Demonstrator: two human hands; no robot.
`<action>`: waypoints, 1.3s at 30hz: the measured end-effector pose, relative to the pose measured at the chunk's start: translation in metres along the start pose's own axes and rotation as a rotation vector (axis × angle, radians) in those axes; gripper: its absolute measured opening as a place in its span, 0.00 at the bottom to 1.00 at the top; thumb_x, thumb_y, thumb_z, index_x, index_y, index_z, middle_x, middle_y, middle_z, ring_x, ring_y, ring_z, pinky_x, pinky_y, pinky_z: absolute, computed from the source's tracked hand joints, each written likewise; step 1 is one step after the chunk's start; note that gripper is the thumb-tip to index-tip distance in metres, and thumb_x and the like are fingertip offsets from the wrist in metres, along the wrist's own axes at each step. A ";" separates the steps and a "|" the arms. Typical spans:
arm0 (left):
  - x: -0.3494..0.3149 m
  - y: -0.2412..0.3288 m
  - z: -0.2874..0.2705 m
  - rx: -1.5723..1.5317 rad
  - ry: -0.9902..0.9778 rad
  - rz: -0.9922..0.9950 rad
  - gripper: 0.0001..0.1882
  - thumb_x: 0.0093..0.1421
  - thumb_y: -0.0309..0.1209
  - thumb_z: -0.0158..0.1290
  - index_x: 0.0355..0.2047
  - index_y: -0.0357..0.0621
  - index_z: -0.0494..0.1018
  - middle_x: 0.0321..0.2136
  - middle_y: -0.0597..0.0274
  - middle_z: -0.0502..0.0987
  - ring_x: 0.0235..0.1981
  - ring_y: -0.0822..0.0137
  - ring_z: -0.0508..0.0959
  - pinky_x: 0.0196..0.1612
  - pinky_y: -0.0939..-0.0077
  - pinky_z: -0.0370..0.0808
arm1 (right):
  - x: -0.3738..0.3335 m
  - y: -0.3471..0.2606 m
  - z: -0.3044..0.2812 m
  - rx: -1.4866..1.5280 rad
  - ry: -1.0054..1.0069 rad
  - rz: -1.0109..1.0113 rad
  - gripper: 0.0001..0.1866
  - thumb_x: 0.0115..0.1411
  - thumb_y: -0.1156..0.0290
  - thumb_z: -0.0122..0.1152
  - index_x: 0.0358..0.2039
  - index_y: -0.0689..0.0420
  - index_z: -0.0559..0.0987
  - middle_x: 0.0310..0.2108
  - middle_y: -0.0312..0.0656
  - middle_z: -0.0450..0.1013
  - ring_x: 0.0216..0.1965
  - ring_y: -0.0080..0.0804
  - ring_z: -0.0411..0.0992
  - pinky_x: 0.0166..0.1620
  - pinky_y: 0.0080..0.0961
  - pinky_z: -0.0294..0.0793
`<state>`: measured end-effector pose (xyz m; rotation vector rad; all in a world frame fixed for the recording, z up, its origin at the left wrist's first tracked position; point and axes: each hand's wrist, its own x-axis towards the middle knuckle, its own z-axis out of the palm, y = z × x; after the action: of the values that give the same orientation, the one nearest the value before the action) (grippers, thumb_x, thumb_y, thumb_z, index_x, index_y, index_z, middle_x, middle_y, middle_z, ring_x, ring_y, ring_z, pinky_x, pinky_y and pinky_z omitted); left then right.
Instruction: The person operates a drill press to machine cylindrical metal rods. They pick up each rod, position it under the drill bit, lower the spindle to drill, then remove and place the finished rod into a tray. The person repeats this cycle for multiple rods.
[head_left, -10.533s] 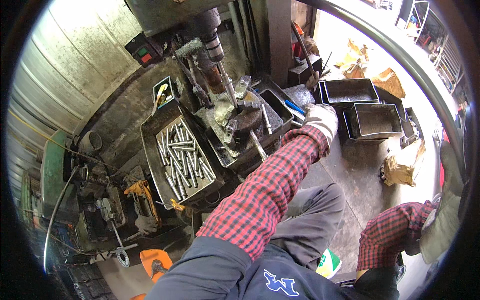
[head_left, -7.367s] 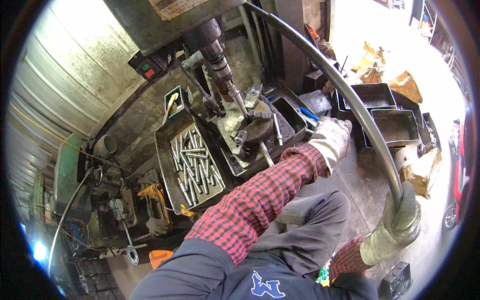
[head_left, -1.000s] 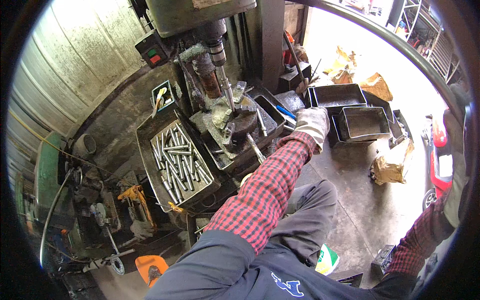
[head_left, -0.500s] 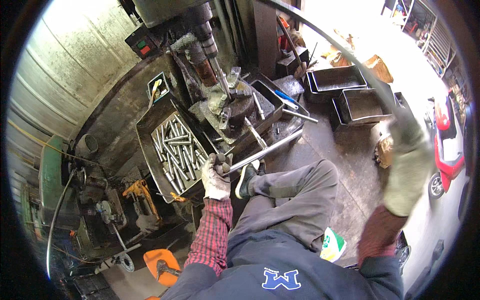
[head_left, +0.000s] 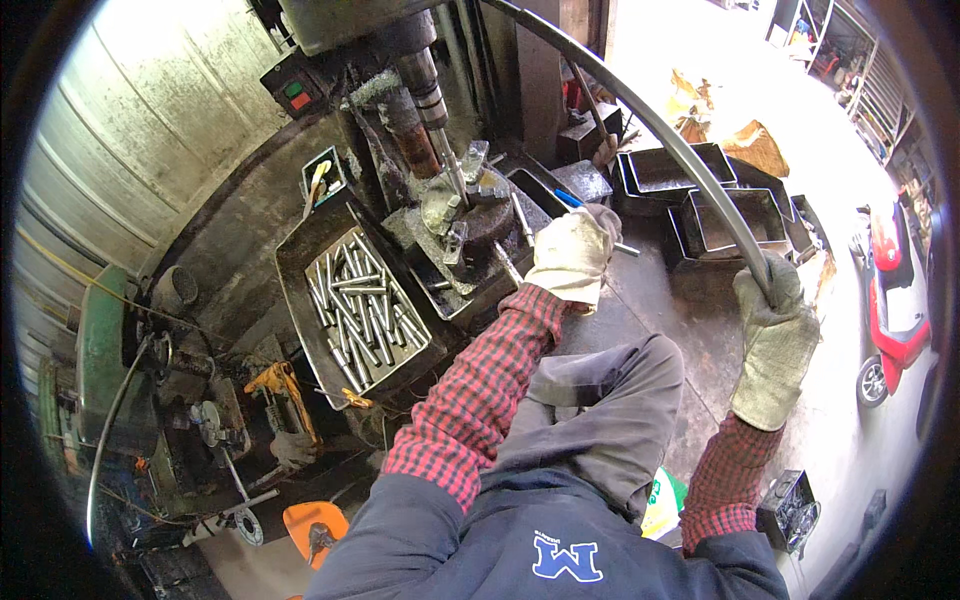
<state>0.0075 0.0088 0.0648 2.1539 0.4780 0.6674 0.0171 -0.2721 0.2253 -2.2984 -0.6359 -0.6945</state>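
Note:
My gloved right hand (head_left: 778,325) is closed around the lower end of a long curved grey lever (head_left: 680,150), which comes down from the top. My gloved left hand (head_left: 578,252) reaches over the front right of the drill press's clamping fixture (head_left: 470,215). Its fingers are hidden behind the glove's back. A blue brush handle (head_left: 568,198) shows just beyond this glove, and a metal rod end (head_left: 627,249) sticks out at its right. The drill spindle (head_left: 430,100) points down at the fixture. Left of it, a metal tray (head_left: 290,265) holds several short metal rods (head_left: 365,310).
Dark metal bins (head_left: 690,235) stand on the floor at the far right. A switch box (head_left: 292,92) with green and red buttons is at the upper left. A green machine (head_left: 105,330) and an orange clamp-like tool (head_left: 285,390) are at the left.
My left hand has let go of the near end of a long metal bar and moved right and away. The bar is now out of sight. My right hand is lower, with the lever in it.

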 end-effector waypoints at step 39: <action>-0.015 0.029 -0.024 0.134 0.044 -0.108 0.22 0.77 0.49 0.52 0.42 0.47 0.87 0.37 0.44 0.88 0.41 0.40 0.88 0.48 0.47 0.84 | 0.038 -0.011 -0.047 0.066 0.000 0.021 0.21 0.63 0.70 0.80 0.56 0.54 0.88 0.44 0.37 0.88 0.42 0.23 0.83 0.51 0.27 0.83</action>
<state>-0.0155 -0.0024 0.0956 2.2235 0.6747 0.6391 0.0246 -0.2881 0.2845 -2.2407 -0.6246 -0.6544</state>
